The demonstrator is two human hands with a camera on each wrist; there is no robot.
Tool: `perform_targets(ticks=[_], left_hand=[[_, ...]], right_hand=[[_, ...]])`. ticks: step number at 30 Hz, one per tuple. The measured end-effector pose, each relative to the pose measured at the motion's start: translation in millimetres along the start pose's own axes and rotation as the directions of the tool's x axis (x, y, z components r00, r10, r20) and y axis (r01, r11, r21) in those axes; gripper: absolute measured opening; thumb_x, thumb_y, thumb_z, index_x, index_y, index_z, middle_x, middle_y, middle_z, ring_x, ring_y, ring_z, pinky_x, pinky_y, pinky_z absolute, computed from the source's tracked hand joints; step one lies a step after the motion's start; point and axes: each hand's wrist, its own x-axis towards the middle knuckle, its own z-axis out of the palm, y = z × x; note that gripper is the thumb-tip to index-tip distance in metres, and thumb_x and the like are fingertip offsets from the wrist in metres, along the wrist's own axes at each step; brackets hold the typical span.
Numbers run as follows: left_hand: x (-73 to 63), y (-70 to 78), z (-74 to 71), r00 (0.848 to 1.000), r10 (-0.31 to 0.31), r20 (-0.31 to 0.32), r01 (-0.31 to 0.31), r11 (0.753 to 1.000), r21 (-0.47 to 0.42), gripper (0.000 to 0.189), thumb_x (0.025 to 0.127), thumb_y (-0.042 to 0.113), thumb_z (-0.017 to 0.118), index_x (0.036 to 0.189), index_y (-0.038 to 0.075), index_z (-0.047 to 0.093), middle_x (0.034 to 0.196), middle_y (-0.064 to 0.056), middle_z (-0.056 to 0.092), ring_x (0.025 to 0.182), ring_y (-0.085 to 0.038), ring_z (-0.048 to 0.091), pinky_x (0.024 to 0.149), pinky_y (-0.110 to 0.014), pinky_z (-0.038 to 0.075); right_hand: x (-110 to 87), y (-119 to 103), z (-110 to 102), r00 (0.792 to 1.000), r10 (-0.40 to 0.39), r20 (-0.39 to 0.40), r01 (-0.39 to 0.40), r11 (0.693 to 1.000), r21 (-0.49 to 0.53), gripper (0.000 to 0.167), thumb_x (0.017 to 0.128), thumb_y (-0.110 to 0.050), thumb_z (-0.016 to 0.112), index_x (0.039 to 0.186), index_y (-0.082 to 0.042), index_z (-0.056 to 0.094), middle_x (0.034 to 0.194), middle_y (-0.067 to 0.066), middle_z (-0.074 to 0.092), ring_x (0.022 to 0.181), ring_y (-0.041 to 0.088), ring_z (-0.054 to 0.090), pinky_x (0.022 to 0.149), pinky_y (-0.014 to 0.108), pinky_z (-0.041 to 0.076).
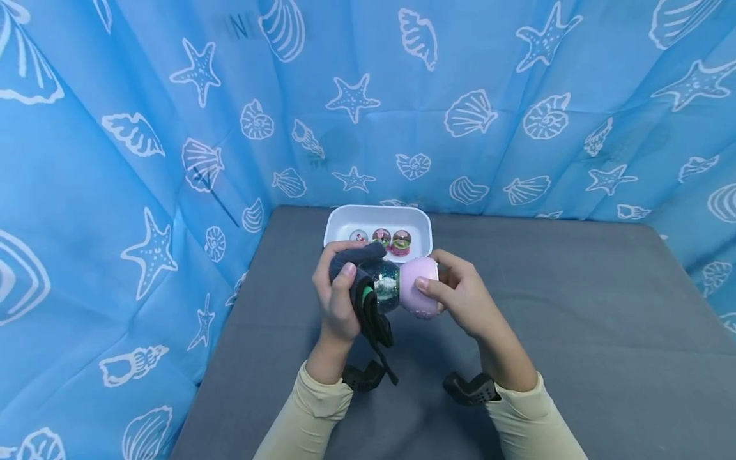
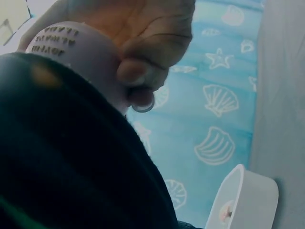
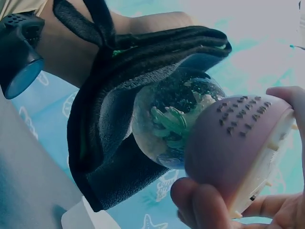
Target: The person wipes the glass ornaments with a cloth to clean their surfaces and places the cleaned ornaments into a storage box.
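Observation:
Held sideways between the hands is a snow globe [image 1: 388,285] with a lilac base and a clear, glittery dome. My right hand [image 1: 464,295] grips it by the base, thumb on the near side. Raised lettering marks that base [image 3: 228,148] in the right wrist view, and a green figure shows inside the dome [image 3: 164,119]. A folded dark cloth [image 1: 374,322] is in my left hand [image 1: 336,310], which holds it around the dome's left side. The cloth [image 2: 71,143] fills much of the left wrist view, partly hiding the base [image 2: 90,62].
Just behind the hands, a white tray [image 1: 368,217] holds three small round ornaments [image 1: 382,237]. Both stand on a grey-covered table [image 1: 563,306]. A blue curtain [image 1: 368,147] with shells and starfish hangs along the back and left. Each wrist wears a black camera [image 1: 470,388].

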Motion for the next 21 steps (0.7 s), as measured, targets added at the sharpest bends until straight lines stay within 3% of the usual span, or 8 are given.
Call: perform_targets(ticks=[3,7,10,16,21], left_hand=[[0.2,-0.6,1.2,1.0,0.015,0.002,-0.015,1.0,-0.014,0.045,0.091,0.023,0.048,0.112,-0.014,0.061,0.109,-0.034,0.066,0.097,-0.024,0.068,0.085,-0.033,0.06],[1.0,-0.4,2.8,0.999,0.035,-0.021,-0.035,0.999,0.008,0.042,0.09,0.023,0.05,0.111,-0.012,0.062,0.108,-0.032,0.067,0.097,-0.027,0.068,0.086,-0.035,0.06],[1.4,-0.8,2.9,0.998,0.035,-0.048,-0.032,0.998,0.053,0.04,0.091,0.024,0.052,0.111,-0.009,0.063,0.107,-0.027,0.069,0.094,-0.029,0.067,0.082,-0.036,0.059],[2.0,-3.9,-0.3,0.997,-0.016,-0.07,0.023,0.994,0.108,0.04,0.093,0.027,0.052,0.113,-0.005,0.065,0.107,-0.021,0.068,0.092,-0.028,0.065,0.079,-0.035,0.058],[2.5,-1.7,-2.4,0.995,-0.1,-0.011,0.101,0.989,0.104,0.039,0.096,0.027,0.052,0.116,-0.004,0.064,0.107,-0.021,0.066,0.089,-0.026,0.064,0.077,-0.033,0.057]], right_hand=[[0.3,1,-2,1.0,0.002,0.013,-0.002,1.0,-0.011,0.022,0.098,-0.015,0.064,0.116,-0.002,0.066,0.079,0.0,0.069,0.061,0.014,0.066,0.051,0.033,0.056],[-1.9,-3,-5,0.999,-0.02,0.027,0.02,1.0,0.015,0.029,0.095,-0.012,0.07,0.122,-0.002,0.064,0.092,0.005,0.073,0.073,0.016,0.071,0.061,0.033,0.061],[-4.2,-7,-6,0.998,-0.051,0.035,0.051,0.999,0.014,0.044,0.089,-0.007,0.078,0.13,-0.004,0.062,0.105,0.011,0.073,0.083,0.018,0.075,0.068,0.033,0.063],[-9.8,-13,-9,0.991,-0.13,0.037,0.135,0.976,-0.173,0.082,0.071,-0.007,0.097,0.142,-0.017,0.059,0.13,0.003,0.066,0.103,0.017,0.071,0.089,0.027,0.061],[-12.6,-18,-13,0.972,-0.22,0.084,0.233,0.95,-0.209,0.093,0.066,-0.001,0.099,0.148,-0.015,0.057,0.147,0.001,0.059,0.128,0.016,0.061,0.108,0.023,0.052]])
